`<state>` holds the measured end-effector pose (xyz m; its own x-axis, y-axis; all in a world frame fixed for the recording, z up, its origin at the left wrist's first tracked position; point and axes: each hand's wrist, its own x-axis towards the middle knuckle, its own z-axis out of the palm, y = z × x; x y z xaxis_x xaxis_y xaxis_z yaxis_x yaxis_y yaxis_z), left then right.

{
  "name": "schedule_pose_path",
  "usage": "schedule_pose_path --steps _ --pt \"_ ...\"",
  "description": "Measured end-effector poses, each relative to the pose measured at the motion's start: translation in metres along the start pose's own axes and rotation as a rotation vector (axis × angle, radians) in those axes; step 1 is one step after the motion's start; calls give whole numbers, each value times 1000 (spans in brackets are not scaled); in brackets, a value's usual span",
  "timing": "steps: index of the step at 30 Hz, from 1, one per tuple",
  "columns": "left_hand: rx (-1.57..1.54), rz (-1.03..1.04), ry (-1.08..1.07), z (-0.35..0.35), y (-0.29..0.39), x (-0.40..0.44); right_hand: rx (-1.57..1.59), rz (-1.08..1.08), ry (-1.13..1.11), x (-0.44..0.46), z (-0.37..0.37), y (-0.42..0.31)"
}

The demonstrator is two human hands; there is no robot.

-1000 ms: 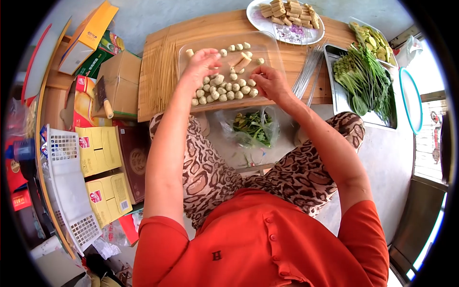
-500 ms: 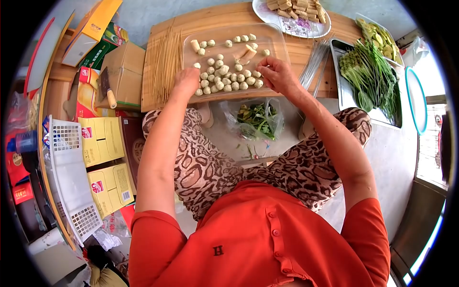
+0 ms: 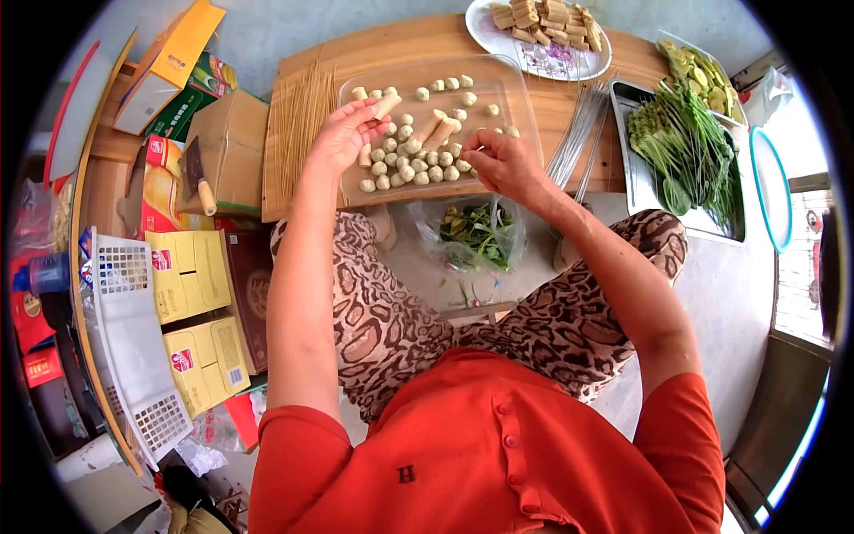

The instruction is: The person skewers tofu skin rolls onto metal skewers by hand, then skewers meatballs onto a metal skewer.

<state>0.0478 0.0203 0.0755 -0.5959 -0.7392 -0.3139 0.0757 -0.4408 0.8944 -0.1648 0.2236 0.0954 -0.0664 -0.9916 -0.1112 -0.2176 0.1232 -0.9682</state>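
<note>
My left hand [image 3: 342, 133] pinches a short beige roll [image 3: 387, 106], like rolled tofu skin, above the left side of a clear plastic tray [image 3: 498, 76]. My right hand [image 3: 507, 165] is closed over the tray's front right, thumb and fingers pressed together; anything between them is too small to make out. Several pale, green-flecked balls [image 3: 433, 158] lie in the tray, most bunched toward the front. Among them rest more beige rolls [image 3: 439, 135], and another roll [image 3: 365, 155] lies below my left hand.
Thin wooden skewers [image 3: 298, 133] lie left of the tray, metal skewers [image 3: 578, 125] to its right. A plate [image 3: 485, 31] of stacked rolls is behind. A metal tray [image 3: 623, 93] holds greens [image 3: 685, 151]. A knife [image 3: 200, 178] stands by a cardboard box [image 3: 236, 133]. A bag of leaves [image 3: 480, 233] sits below.
My left hand has risen from the balls at the tray's left and now holds a roll. More rolls lie among the balls. My right hand has shifted slightly left and down.
</note>
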Motion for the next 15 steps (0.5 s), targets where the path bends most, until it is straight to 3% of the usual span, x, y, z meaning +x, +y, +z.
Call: schedule_pose_path --steps 6,15 --pt "-175 2 -6 16 -3 7 23 44 2 2 0 -3" --pt "-139 0 5 27 -4 5 4 32 32 1 -1 -3"
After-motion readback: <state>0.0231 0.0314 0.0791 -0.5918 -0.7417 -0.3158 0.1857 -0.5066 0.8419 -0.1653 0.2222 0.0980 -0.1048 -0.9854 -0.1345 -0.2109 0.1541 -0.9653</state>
